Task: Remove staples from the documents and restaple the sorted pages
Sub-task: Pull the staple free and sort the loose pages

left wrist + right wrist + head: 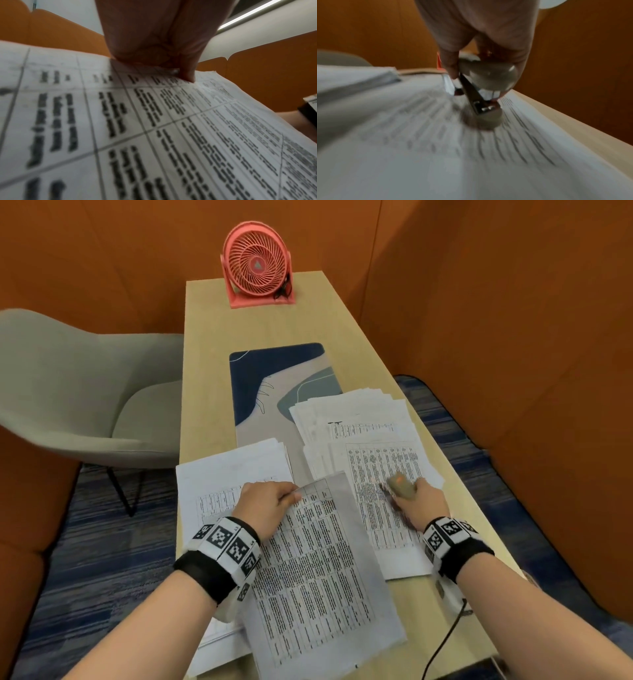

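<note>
A printed table document [318, 570] lies tilted across the table's near middle. My left hand [270, 503] pinches its top left edge; in the left wrist view the fingers [187, 73] curl over the top of that document [154, 135]. My right hand [416, 501] grips a beige stapler [400, 484] with metal jaws, held just above a printed page [387, 501] on the right. In the right wrist view the stapler [481, 86] hangs nose-down over the blurred page [436, 148].
A fanned pile of papers [349, 419] lies behind the right page, and another stack [226, 474] sits under my left hand. A blue and beige desk mat [274, 378] and a pink fan [257, 265] stand farther back. A grey chair [75, 392] is at the left.
</note>
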